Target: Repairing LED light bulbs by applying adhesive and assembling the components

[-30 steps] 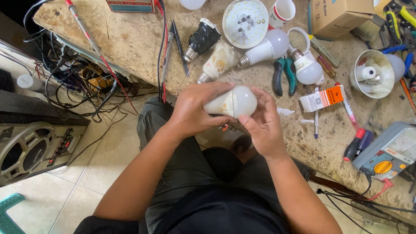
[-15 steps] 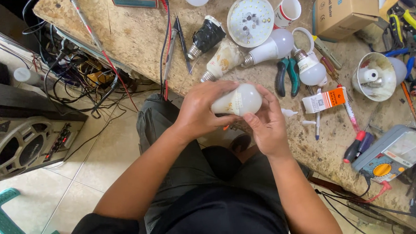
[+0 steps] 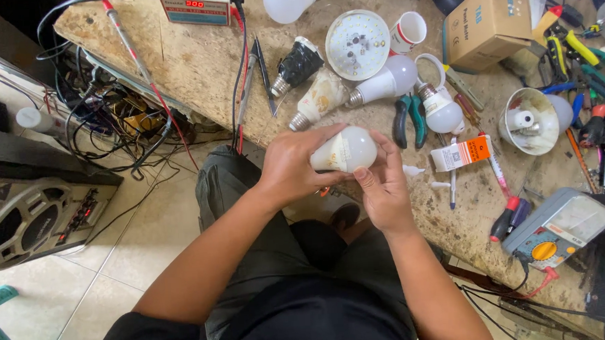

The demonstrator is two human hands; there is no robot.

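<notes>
Near the middle of the frame, just above the desk (image 3: 193, 58) edge, both hands hold a white LED bulb (image 3: 346, 150): the left hand (image 3: 292, 167) wraps its body with fingers closed, and the right hand (image 3: 385, 186) pinches the dome end. The bulb looks whole, dome on its base. Other bulbs, a round LED plate (image 3: 359, 44), green-handled pliers (image 3: 409, 116) and a multimeter (image 3: 561, 229) lie untouched beyond.

I hold a white light bulb (image 3: 346, 150) in both my hands, just over the edge of the bench. It lies on its side. Its round dome points right, and I think its base hides under my left hand (image 3: 292, 165).
</notes>
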